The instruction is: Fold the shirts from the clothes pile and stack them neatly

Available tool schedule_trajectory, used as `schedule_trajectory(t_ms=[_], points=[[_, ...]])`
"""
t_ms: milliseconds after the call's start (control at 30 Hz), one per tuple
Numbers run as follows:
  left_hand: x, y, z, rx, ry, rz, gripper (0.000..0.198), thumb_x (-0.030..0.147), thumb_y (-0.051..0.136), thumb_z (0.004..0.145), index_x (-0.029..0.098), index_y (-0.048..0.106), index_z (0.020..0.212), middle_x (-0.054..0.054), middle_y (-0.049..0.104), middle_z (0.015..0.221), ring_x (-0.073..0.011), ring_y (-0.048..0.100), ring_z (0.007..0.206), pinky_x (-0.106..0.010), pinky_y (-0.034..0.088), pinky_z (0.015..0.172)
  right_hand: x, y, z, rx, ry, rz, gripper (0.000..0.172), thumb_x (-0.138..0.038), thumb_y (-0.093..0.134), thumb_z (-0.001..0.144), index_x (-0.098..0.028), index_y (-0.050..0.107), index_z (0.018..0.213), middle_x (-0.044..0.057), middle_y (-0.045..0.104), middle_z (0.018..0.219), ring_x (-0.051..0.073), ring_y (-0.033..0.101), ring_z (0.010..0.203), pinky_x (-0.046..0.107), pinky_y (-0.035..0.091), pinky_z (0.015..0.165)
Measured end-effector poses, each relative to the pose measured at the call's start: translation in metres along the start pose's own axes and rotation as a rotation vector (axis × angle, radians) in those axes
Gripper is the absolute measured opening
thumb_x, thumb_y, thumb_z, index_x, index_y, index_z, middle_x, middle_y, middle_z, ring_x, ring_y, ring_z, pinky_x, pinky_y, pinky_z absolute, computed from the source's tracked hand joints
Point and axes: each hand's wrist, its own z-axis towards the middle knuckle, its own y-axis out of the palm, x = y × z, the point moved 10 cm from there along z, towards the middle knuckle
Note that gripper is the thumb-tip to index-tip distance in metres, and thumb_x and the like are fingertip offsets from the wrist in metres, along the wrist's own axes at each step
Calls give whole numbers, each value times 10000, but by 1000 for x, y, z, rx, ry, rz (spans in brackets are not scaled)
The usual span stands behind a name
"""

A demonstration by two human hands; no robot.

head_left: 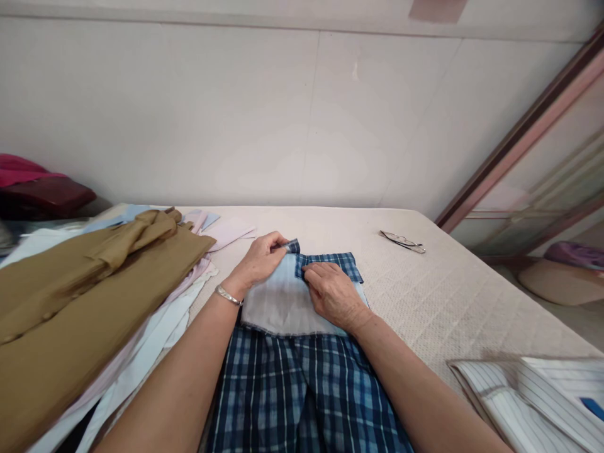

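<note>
A blue plaid garment lies in front of me and runs off the bottom edge of the view. Across its upper part is a pale white and light-blue cloth panel with a dark stitched lower edge. My left hand, a silver bracelet on its wrist, pinches a small plaid end at the panel's top left between thumb and fingers. Bent fingers of my right hand grip the folded plaid strip along the top. The fingertips of my right hand are partly hidden.
Left of me is a pile of clothes topped by an olive-brown garment. Eyeglasses rest on the quilted cream surface at right. Striped white folded cloth lies at the near right. A white wall stands behind.
</note>
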Motion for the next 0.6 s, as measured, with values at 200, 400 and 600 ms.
schedule_trajectory(t_ms=[200,400,600], points=[[10,44,-16,-499,47,137,200,114,552,716,193,704,818,-16,761,916,-174,671,856,-277,500,800,-1,-3,0,-19,21,4,137,-79,499,827,-194,571,814,62,623,830,205,534,839,334,361,799],[9,32,-13,-500,-10,140,286,126,502,769,194,757,880,-15,770,911,-166,693,839,-260,525,769,24,-31,-5,192,262,42,182,-177,493,914,-220,499,737,30,575,751,170,495,695,316,336,674],[20,6,-2,-150,41,331,312,121,446,840,186,732,945,-46,754,966,-200,684,902,-335,533,869,32,-50,-6,316,314,101,138,-160,470,938,-213,594,911,67,645,890,208,571,834,333,420,755]])
